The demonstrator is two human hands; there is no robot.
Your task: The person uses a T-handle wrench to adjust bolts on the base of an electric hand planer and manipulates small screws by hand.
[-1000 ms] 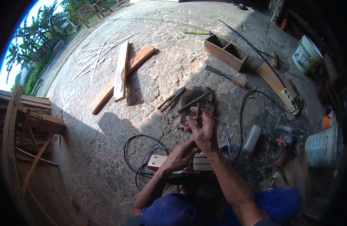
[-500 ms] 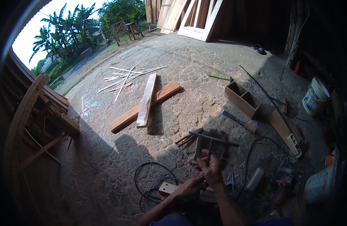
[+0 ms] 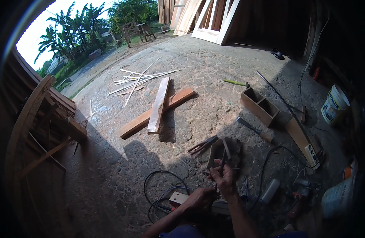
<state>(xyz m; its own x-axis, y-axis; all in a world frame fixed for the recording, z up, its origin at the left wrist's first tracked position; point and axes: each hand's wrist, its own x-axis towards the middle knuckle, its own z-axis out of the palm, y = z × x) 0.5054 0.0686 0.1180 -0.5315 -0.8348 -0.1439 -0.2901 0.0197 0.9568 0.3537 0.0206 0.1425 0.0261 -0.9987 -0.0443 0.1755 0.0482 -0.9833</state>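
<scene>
A dark T-shaped metal tool [image 3: 222,162] is held between my two hands near the lower middle. My right hand [image 3: 226,180] is closed around its stem just below the crossbar. Lower down and to the left, my left hand [image 3: 201,198] is closed at the stem's lower end, which the fingers partly hide. Beyond the hands lies a dark flat block [image 3: 215,154] on the ground. A pair of pincers [image 3: 202,145] rests at the block's left side. A wood-handled chisel [image 3: 254,129] lies farther to the right.
Two crossed wooden boards [image 3: 158,107] and thin strips [image 3: 137,79] lie ahead on rough ground. At right are a two-part wooden box [image 3: 259,106], a green-handled hammer [image 3: 236,83], a power strip [image 3: 311,154] and a white bucket [image 3: 335,104]. Black cables [image 3: 150,186] coil near my arms.
The T-shaped tool has turned in my hands: its crossbar, which lay broadside, now points mostly away from me. Both hands stay closed on the stem. The whole view has shifted slightly.
</scene>
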